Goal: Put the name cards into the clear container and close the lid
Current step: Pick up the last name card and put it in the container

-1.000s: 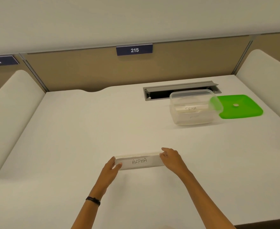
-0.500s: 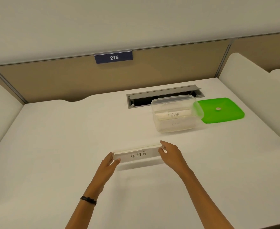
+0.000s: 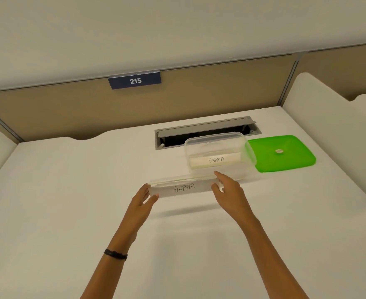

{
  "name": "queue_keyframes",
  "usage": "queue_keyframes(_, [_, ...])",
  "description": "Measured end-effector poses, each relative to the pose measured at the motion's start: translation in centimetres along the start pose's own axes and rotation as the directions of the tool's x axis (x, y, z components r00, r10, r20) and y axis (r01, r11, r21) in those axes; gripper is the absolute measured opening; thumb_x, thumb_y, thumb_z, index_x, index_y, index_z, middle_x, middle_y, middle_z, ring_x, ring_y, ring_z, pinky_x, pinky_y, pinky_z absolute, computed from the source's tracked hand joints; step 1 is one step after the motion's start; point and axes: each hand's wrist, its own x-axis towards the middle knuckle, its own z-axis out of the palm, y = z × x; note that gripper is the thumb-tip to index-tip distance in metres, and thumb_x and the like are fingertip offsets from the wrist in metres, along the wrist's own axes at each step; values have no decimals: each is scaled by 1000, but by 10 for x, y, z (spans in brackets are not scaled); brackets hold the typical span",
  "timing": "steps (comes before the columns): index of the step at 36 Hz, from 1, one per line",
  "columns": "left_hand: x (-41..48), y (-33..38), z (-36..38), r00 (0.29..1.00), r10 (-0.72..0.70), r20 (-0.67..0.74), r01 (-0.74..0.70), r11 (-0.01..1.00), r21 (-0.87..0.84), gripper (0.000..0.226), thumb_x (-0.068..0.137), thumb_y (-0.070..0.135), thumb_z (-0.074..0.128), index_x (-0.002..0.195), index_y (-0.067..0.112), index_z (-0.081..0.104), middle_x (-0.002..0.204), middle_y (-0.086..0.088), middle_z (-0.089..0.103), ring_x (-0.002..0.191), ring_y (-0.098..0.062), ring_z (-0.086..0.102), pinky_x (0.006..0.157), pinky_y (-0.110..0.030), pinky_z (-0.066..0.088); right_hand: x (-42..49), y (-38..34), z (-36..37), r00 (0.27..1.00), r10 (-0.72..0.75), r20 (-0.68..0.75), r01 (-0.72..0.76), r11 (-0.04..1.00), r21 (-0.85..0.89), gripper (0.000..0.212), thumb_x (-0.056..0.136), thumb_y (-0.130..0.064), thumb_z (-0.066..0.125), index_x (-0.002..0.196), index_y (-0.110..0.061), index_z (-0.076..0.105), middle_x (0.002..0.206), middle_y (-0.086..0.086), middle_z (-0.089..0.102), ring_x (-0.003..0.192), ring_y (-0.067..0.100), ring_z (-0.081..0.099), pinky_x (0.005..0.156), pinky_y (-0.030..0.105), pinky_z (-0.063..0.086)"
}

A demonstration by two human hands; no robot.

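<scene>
The SIGMA card (image 3: 215, 160) is in the clear container (image 3: 218, 138), the left hand (image 3: 144, 198) and right hand (image 3: 227, 189) pinch the ends of the ALPHA card (image 3: 184, 187) at the container's 7 o'clock, and the green lid (image 3: 285, 154) lies off at its 3 o'clock.

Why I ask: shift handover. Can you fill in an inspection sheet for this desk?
Surface: white desk, with a shadow under the held card.
Job's things: ALPHA card held above the desk; SIGMA card inside the clear container; green lid off, flat to the container's right.
Clutter: nothing seen.
Hands: left hand and right hand each grip one end of the ALPHA card.
Cables: nothing seen; grey cable hatch open behind the container.
Surroundings: tan partition, sign 215.
</scene>
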Motion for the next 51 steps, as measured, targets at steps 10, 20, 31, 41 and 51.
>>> queue_keyframes(10, [41, 50, 52, 997, 71, 20, -71, 997, 5, 37, 97, 22, 47, 132, 33, 38, 120, 22, 43, 116, -1, 39, 95, -20, 33, 58, 24, -52, 995, 48, -88, -40, 995, 86, 43, 93, -18, 50, 136, -12, 48, 136, 11, 55, 126, 25, 51, 107, 37, 41])
queue_keyframes(20, [110, 88, 98, 998, 15, 53, -18, 998, 57, 57, 95, 28, 48, 147, 19, 24, 155, -1, 28, 141, -20, 30, 112, -34, 29, 140, 34, -89, 982, 61, -177, -61, 998, 5, 40, 94, -14, 48, 132, -5, 52, 133, 15, 57, 123, 29, 54, 101, 35, 41])
queue_keyframes(31, [168, 75, 135, 996, -74, 48, 53, 934, 352, 61, 97, 24, 45, 149, 8, 17, 156, -10, 22, 141, -27, 28, 113, -35, 28, 185, 53, -61, 994, 39, -107, -73, 939, -336, 34, 97, -14, 40, 123, 4, 52, 124, 23, 57, 114, 36, 53, 91, 38, 45])
queue_keyframes(41, [187, 68, 157, 985, -167, 38, 116, 815, 568, 38, 95, 20, 44, 128, 2, 41, 143, -23, 29, 108, -34, 52, 92, -33, 43, 204, 64, -47, 997, 68, -37, -78, 899, -430, 22, 94, -5, 42, 104, 10, 55, 128, 27, 41, 89, 41, 62, 69, 31, 43])
queue_keyframes(51, [194, 55, 166, 984, -172, 41, 104, 753, 650, 40, 95, 17, 44, 132, 3, 36, 146, -25, 24, 108, -37, 56, 90, -33, 48, 208, 72, -40, 998, 69, -14, -68, 887, -457, 24, 94, -6, 41, 108, 8, 55, 127, 26, 45, 92, 38, 61, 72, 32, 44])
